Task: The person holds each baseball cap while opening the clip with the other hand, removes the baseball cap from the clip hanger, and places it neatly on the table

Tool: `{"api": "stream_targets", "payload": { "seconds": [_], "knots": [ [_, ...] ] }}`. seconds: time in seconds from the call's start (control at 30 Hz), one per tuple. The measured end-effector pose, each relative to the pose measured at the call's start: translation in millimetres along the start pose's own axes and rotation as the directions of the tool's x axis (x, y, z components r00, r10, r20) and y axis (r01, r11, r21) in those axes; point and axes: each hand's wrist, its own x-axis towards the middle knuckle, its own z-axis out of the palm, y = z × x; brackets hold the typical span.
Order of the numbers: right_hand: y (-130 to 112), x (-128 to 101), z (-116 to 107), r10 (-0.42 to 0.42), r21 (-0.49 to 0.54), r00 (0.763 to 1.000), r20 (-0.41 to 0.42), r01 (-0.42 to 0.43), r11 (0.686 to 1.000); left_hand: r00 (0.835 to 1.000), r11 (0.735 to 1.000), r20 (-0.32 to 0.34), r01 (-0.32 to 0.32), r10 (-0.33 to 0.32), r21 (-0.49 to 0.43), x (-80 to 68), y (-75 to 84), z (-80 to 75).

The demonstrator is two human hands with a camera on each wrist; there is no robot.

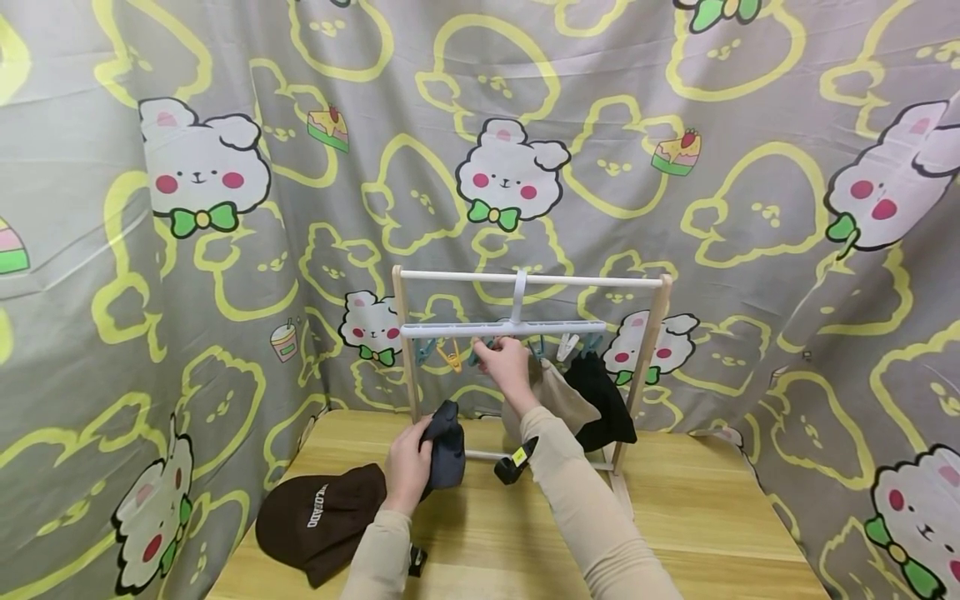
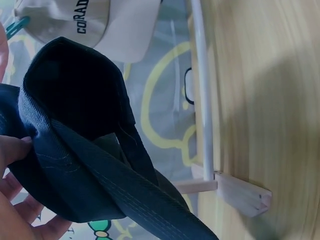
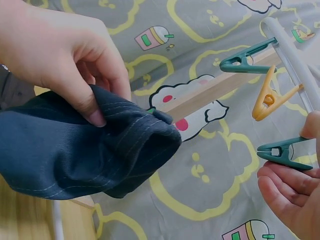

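A dark blue cap (image 1: 447, 450) is gripped by my left hand (image 1: 408, 467) in front of the rack, thumb on one side of the cloth. In the left wrist view the cap's hollow inside (image 2: 75, 95) and stitched edge face the camera. My right hand (image 1: 504, 362) is up at the grey clip hanger (image 1: 465, 330). Thumb and fingers pinch a green clothespin (image 3: 282, 154) there, as the right wrist view shows. To one side of it hang a yellow clothespin (image 3: 270, 97) and another green clothespin (image 3: 247, 62). The blue cap is apart from the pinched clothespin.
A beige cap (image 1: 558, 396) and a black cap (image 1: 607, 404) hang at the hanger's right part, near a white clothespin (image 1: 567, 346). The wooden rack (image 1: 648, 350) bears the hanger. A brown cap (image 1: 322, 512) lies on the table (image 1: 712, 508) at left. Patterned cloth (image 1: 420, 100) surrounds the table.
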Motion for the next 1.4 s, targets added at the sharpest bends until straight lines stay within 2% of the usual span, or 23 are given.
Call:
{"api": "stream_targets", "payload": {
  "seconds": [0.53, 0.8, 1.1, 1.4],
  "knots": [
    [0.7, -0.5, 0.3, -0.008, -0.021, 1.0, -0.009, 0.008, 1.0, 0.999, 0.995, -0.022, -0.043, 0.045, 0.095, -10.3, -4.6, -4.5],
    [1.2, -0.5, 0.2, -0.014, -0.018, 1.0, -0.007, 0.014, 1.0, 0.997, 0.988, -0.003, -0.079, 0.08, 0.133, -15.3, -7.1, -7.1],
    [1.8, 1.6, 0.9, -0.023, -0.071, 0.999, -0.041, 0.02, 0.997, 0.984, 0.969, -0.016, -0.174, 0.18, 0.177, -20.8, -11.7, -9.5],
    [1.6, 2.0, 1.0, -0.021, -0.056, 0.999, -0.031, 0.019, 0.998, 0.962, 0.941, -0.033, -0.256, 0.269, 0.221, -26.3, -15.9, -12.3]
  ]
}}
